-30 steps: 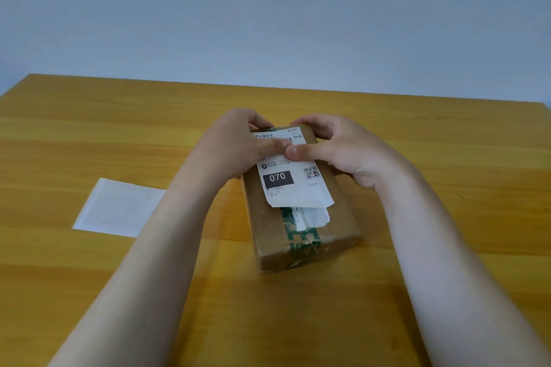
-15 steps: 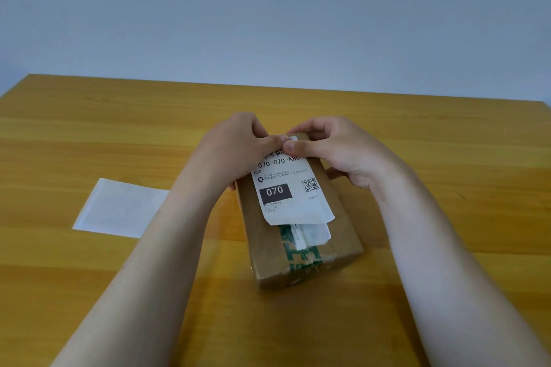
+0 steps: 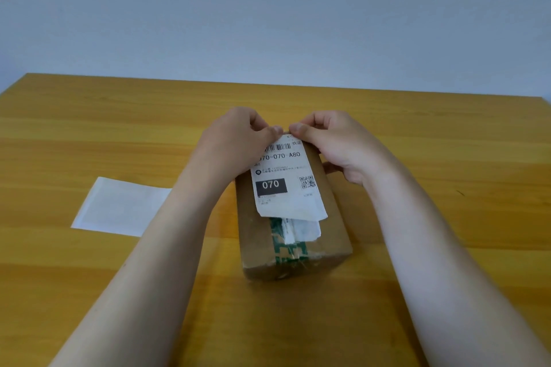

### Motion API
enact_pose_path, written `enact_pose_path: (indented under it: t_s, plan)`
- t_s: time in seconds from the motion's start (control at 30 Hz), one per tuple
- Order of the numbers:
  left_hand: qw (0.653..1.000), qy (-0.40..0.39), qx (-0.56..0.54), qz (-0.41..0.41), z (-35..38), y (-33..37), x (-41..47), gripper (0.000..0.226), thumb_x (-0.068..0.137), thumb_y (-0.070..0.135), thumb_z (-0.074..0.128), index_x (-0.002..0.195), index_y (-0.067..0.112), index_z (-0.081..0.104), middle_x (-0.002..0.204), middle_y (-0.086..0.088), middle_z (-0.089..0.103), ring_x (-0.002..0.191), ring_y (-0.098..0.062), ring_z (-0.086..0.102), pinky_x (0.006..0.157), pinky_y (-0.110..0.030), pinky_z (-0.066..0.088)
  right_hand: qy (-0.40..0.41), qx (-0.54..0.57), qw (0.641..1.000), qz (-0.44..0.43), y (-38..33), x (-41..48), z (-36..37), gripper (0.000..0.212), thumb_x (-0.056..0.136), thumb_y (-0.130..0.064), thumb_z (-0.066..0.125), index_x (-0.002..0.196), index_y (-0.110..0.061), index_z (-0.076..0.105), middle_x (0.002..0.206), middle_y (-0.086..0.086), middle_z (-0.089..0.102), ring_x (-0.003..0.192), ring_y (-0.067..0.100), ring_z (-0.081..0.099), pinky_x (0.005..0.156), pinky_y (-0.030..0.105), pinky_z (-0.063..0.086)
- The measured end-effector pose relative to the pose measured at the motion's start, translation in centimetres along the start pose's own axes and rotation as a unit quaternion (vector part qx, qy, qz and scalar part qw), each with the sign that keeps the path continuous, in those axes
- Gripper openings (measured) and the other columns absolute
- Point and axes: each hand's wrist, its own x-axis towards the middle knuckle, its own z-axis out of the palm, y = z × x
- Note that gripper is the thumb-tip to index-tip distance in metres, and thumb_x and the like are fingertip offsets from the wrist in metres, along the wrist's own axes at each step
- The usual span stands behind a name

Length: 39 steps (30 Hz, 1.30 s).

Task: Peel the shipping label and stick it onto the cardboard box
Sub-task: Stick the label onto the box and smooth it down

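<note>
A brown cardboard box (image 3: 334,232) lies lengthwise on the table in the middle of the head view. A white shipping label (image 3: 286,188) printed "070" with a barcode and a QR code lies flat on its top, overlapping an older torn white label and green tape (image 3: 290,253). My left hand (image 3: 235,140) and my right hand (image 3: 337,140) clasp the box's far end. Both thumbs press on the label's far edge, almost touching each other. The curled fingers hide the far end of the box.
A white sheet of backing paper (image 3: 119,205) lies flat on the wooden table (image 3: 89,134) to the left of the box, partly under my left forearm. The table's far edge runs along a pale wall.
Both thumbs have slid from the middle of the label to its far edge, uncovering the barcode and printed lines. The box has stayed in place.
</note>
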Motion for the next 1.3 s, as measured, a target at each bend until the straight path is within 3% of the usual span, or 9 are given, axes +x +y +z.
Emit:
enact_pose_path:
  t_s: [0.07,0.17,0.27,0.33,0.47,0.7,0.83,1.13,1.3]
  plan:
    - [0.998,0.036,-0.054,0.015,-0.1,0.1,0.1,0.02,0.098,0.043,0.065,0.108,0.026,0.069,0.104,0.008,0.071,0.093,-0.012,0.067,0.073,-0.032,0.051,0.006,0.06,0.998,-0.008,-0.2,0.0,0.1,0.018,0.104,-0.031,0.066,0.117,-0.021,0.073,0.105,-0.004,0.073,0.097,0.016,0.069,0.072,0.031,0.053]
    - [0.985,0.079,-0.148,0.031,-0.4,0.4,0.2,0.037,0.098,0.036,0.068,0.133,0.029,0.061,0.126,0.008,0.062,0.104,-0.006,0.061,0.074,-0.021,0.048,-0.013,0.154,0.988,-0.017,-0.6,0.1,-0.4,0.057,0.097,-0.041,0.07,0.15,-0.027,0.055,0.146,0.0,0.062,0.131,0.02,0.061,0.103,0.036,0.051]
    - [0.988,0.066,-0.139,0.033,-0.7,0.1,0.3,0.057,0.096,0.038,0.071,0.148,0.03,0.05,0.135,0.01,0.054,0.112,-0.008,0.056,0.074,-0.024,0.047,-0.039,0.056,0.998,-0.008,-0.9,-0.1,-1.0,0.098,0.074,-0.058,0.081,0.16,-0.033,0.042,0.16,-0.006,0.048,0.143,0.018,0.049,0.117,0.051,0.043]
    - [0.993,0.03,-0.108,0.024,-0.7,-0.2,0.4,0.065,0.095,0.039,0.071,0.153,0.027,0.045,0.138,0.008,0.051,0.114,-0.011,0.057,0.08,-0.029,0.05,-0.062,-0.028,0.998,-0.001,-1.1,-0.5,-0.9,0.1,0.079,-0.057,0.083,0.163,-0.034,0.034,0.16,-0.006,0.047,0.138,0.018,0.052,0.115,0.05,0.044]
    - [0.997,-0.013,-0.077,0.013,-0.9,-0.8,0.6,0.072,0.09,0.042,0.075,0.153,0.026,0.047,0.143,-0.003,0.056,0.113,-0.021,0.066,0.094,-0.041,0.057,-0.058,-0.064,0.996,-0.009,-1.2,-1.1,-0.6,0.1,0.083,-0.051,0.084,0.165,-0.037,0.029,0.155,-0.009,0.048,0.128,0.016,0.058,0.104,0.039,0.05]
    - [0.996,-0.052,-0.065,-0.02,-1.0,-0.5,0.2,0.07,0.081,0.046,0.082,0.141,0.026,0.052,0.123,0.002,0.066,0.1,-0.017,0.07,0.083,-0.043,0.062,-0.058,-0.078,0.995,-0.027,-1.0,-1.2,-0.6,0.1,0.077,-0.044,0.09,0.16,-0.041,0.035,0.138,-0.015,0.05,0.109,0.001,0.062,0.09,0.031,0.054]
    - [0.997,-0.052,-0.056,-0.026,-1.2,-0.5,0.0,0.053,0.084,0.045,0.082,0.125,0.028,0.053,0.108,0.003,0.07,0.09,-0.018,0.073,0.075,-0.047,0.064,-0.059,-0.061,0.996,-0.025,-0.9,-1.1,-0.5,0.095,0.076,-0.041,0.092,0.155,-0.04,0.041,0.147,-0.011,0.056,0.112,0.009,0.068,0.091,0.033,0.058]
    - [0.997,-0.055,-0.032,-0.052,-1.5,0.0,-0.6,0.049,0.083,0.052,0.08,0.106,0.021,0.05,0.09,-0.003,0.076,0.08,-0.025,0.077,0.069,-0.056,0.066,-0.053,-0.057,0.997,-0.021,-0.4,-0.7,-0.5,0.075,0.074,-0.04,0.094,0.138,-0.038,0.054,0.134,-0.014,0.068,0.1,0.012,0.077,0.09,0.042,0.063]
    - [0.997,-0.051,0.0,-0.055,-1.5,0.3,-0.8,0.051,0.085,0.056,0.076,0.105,0.016,0.052,0.09,-0.004,0.075,0.079,-0.03,0.076,0.067,-0.054,0.066,-0.057,-0.045,0.997,-0.013,-0.6,-0.9,-0.6,0.057,0.081,-0.038,0.09,0.129,-0.034,0.059,0.121,-0.016,0.076,0.086,0.01,0.078,0.064,0.03,0.055]
